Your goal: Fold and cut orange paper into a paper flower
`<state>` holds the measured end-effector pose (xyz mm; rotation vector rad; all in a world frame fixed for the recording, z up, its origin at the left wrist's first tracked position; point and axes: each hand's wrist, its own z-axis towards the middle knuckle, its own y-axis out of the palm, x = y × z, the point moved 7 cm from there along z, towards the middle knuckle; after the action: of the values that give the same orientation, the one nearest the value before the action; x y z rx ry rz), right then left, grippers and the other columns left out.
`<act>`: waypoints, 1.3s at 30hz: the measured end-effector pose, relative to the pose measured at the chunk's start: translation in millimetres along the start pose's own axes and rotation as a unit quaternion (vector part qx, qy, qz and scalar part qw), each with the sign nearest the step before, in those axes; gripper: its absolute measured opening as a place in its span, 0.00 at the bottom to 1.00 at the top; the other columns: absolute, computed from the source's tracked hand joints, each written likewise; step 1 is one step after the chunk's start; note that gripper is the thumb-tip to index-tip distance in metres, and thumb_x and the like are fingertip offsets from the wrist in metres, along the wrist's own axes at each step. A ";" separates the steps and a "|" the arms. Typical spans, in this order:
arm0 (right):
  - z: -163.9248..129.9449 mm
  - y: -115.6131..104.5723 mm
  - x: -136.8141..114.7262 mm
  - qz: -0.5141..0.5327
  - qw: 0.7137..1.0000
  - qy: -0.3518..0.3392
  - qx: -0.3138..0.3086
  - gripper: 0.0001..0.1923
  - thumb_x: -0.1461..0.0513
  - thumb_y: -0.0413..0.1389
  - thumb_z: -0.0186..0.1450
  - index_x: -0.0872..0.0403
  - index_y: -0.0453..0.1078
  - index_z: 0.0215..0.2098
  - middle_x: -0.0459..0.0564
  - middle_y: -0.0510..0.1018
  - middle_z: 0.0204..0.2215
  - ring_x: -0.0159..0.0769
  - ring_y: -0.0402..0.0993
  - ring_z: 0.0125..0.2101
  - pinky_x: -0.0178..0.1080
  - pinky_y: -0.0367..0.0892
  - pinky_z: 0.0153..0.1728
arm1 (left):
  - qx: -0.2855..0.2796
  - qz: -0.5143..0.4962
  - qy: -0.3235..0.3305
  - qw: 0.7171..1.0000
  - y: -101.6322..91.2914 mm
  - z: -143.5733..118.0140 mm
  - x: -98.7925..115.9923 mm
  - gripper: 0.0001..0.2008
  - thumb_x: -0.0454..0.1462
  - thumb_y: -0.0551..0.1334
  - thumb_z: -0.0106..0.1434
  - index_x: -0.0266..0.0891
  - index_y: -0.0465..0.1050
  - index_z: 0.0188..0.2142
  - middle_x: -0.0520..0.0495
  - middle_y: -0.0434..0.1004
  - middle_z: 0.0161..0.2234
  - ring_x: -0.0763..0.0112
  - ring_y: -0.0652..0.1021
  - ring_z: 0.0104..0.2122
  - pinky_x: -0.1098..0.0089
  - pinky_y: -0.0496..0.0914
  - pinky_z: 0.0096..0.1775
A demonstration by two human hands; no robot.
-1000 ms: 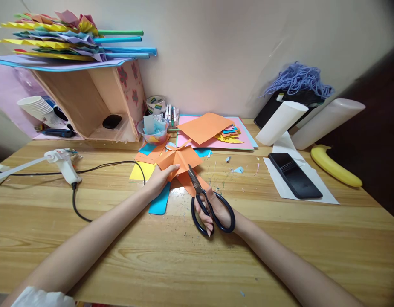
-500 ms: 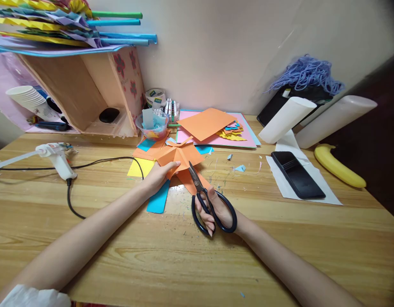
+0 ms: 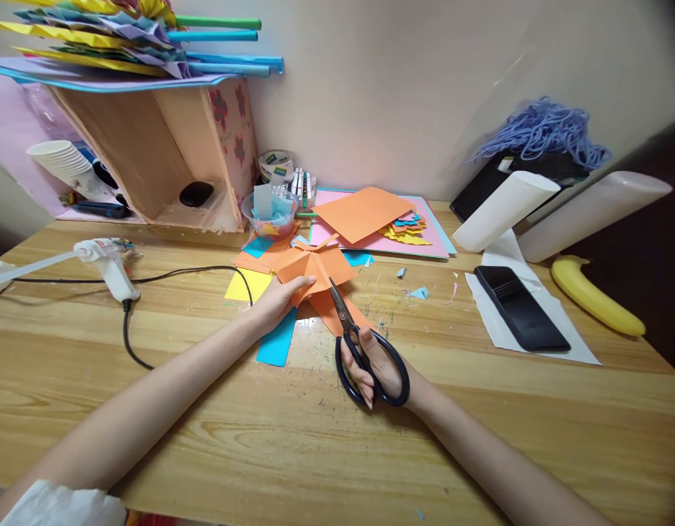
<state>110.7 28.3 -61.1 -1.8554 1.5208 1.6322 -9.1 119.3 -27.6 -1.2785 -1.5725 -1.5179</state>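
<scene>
My left hand (image 3: pixel 280 296) pinches a folded, partly cut piece of orange paper (image 3: pixel 332 264), thumb on top and the other fingers mostly hidden beneath. In my right hand (image 3: pixel 370 365) are scissors (image 3: pixel 344 315) with black loop handles, my fingers through the loops. The blades look closed or nearly so, and their tips lie at the lower edge of the held paper; I cannot tell whether they touch it. Under and around the paper are another orange piece (image 3: pixel 337 310), a blue strip (image 3: pixel 277 340) and a yellow sheet (image 3: pixel 244 285).
At left lies a white glue gun (image 3: pixel 107 267) with its cord. Behind stand a box (image 3: pixel 236 146), a plastic tub (image 3: pixel 269 215) of scraps and stacked paper (image 3: pixel 364 212). To the right are a phone (image 3: pixel 521 307), a banana (image 3: pixel 595 296) and a paper roll (image 3: pixel 505 212).
The whole view has shifted slightly, so things appear a little further right. Both hands keep their grips, and the scissors stay beside the orange paper.
</scene>
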 end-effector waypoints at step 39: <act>2.1 2.5 -3.0 0.028 0.999 -0.029 -0.013 0.38 0.29 0.43 0.43 0.55 0.59 0.22 0.36 0.58 0.05 0.24 0.57 0.05 0.29 0.61 0.07 | -0.034 0.055 0.002 0.998 -1.8 -2.5 -6.2 0.20 0.36 0.68 0.49 0.39 0.72 0.43 0.43 0.75 0.47 0.56 0.73 0.48 0.56 0.62 0.53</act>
<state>108.0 30.4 -58.2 -1.7781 1.5478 1.7236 -9.1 115.7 -33.5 -1.3754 -1.4338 -1.5146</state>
